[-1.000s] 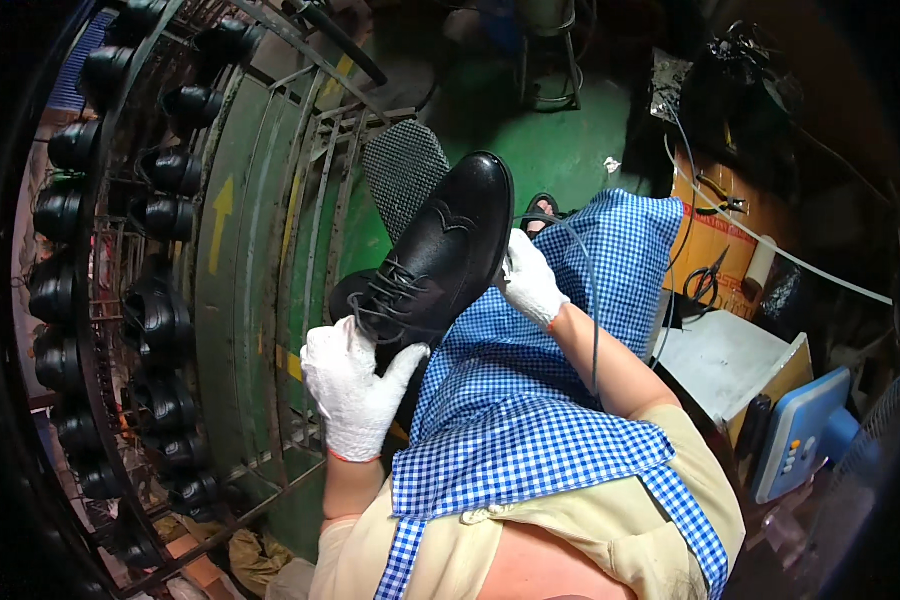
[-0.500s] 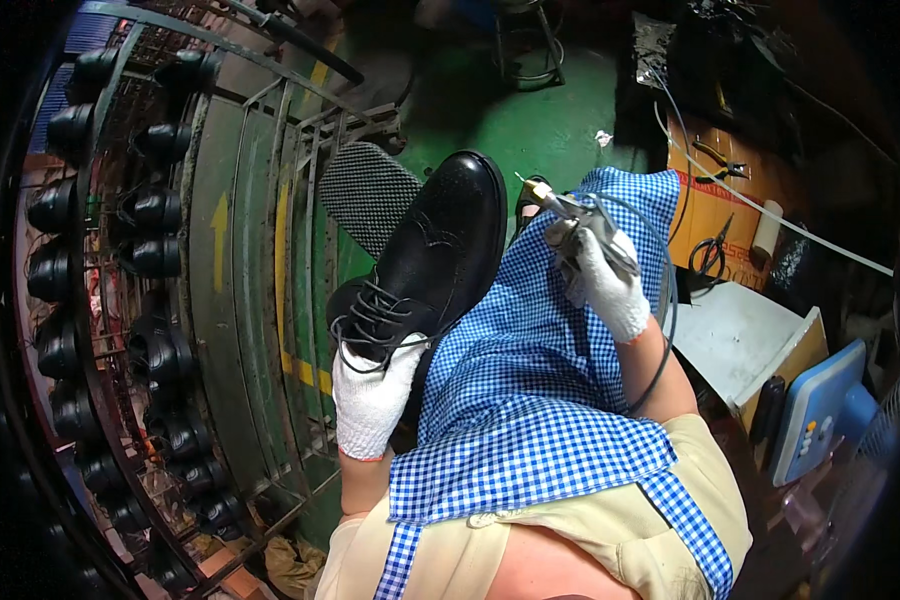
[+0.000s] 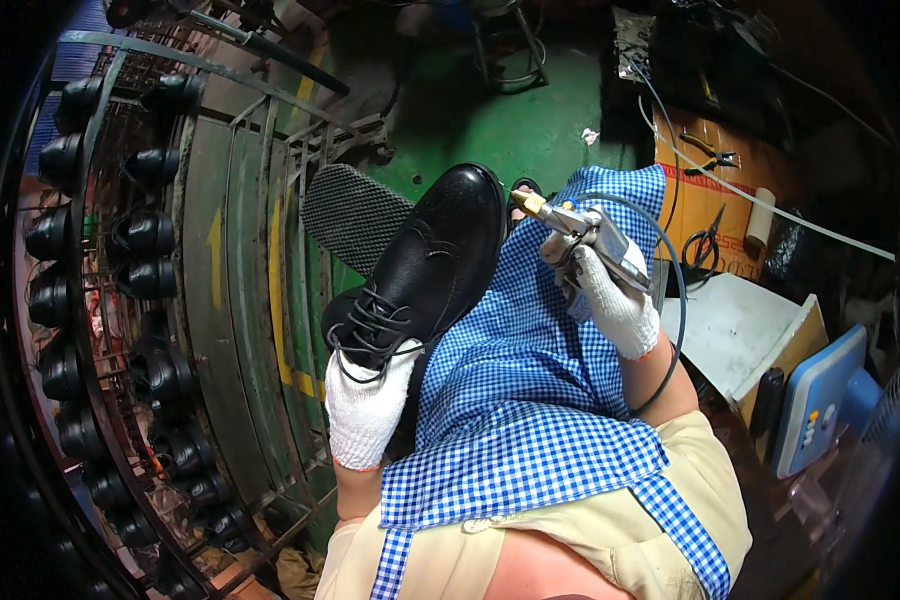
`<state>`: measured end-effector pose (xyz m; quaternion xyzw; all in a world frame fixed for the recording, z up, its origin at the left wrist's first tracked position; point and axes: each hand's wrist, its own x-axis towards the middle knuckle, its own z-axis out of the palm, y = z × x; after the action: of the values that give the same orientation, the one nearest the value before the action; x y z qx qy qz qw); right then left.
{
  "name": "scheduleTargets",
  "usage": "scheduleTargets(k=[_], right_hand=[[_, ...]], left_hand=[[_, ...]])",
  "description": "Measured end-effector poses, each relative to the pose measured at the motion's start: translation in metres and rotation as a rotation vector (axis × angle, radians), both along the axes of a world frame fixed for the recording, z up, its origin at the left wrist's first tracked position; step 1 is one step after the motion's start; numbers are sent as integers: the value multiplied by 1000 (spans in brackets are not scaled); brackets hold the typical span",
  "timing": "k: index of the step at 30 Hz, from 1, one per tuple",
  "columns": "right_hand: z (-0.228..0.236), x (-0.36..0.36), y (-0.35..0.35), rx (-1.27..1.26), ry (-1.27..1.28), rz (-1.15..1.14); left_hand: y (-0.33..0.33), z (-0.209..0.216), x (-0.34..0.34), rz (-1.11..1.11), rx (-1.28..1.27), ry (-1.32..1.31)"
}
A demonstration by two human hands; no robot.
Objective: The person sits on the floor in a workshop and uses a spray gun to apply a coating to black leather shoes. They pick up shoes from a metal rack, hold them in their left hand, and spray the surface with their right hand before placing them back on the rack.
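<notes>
- One black shoe is in my left hand, up in front of me, over to the left of my lap.
- My left hand has a white glove on and is closed around the back part of the shoe, by the laces. Some of my fingers are hidden, so I cannot tell how they bend.
- The shoe is long and slanted. Its heel end is low and to the left, close to my left hand. Its toe points up and leans right.
- My right hand, in a white glove too, is wrapped around a metal tool with a thin hose.
- From my right hand, the shoe lies to the left. The tool's gold tip points left and a bit up, at the side of the toe.
- My left hand is nearer: it touches the shoe. The tip is just beside the toe's edge, but I cannot tell how far in front or behind.
- A bumpy gray pad shows behind the shoe, and my blue checked apron is under my right hand.
</notes>
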<state>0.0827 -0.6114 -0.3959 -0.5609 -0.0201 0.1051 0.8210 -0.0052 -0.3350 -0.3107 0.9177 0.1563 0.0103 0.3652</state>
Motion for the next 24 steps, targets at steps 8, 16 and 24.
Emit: scheduleTargets(k=[8, 16, 24], right_hand=[[-1, 4, 1, -68, 1, 19], [4, 8, 2, -140, -87, 19], [23, 17, 1, -89, -47, -15]], left_hand=[[0, -2, -1, 22, 4, -3], [4, -11, -5, 54, -48, -44], [-4, 2, 2, -23, -167, -54]])
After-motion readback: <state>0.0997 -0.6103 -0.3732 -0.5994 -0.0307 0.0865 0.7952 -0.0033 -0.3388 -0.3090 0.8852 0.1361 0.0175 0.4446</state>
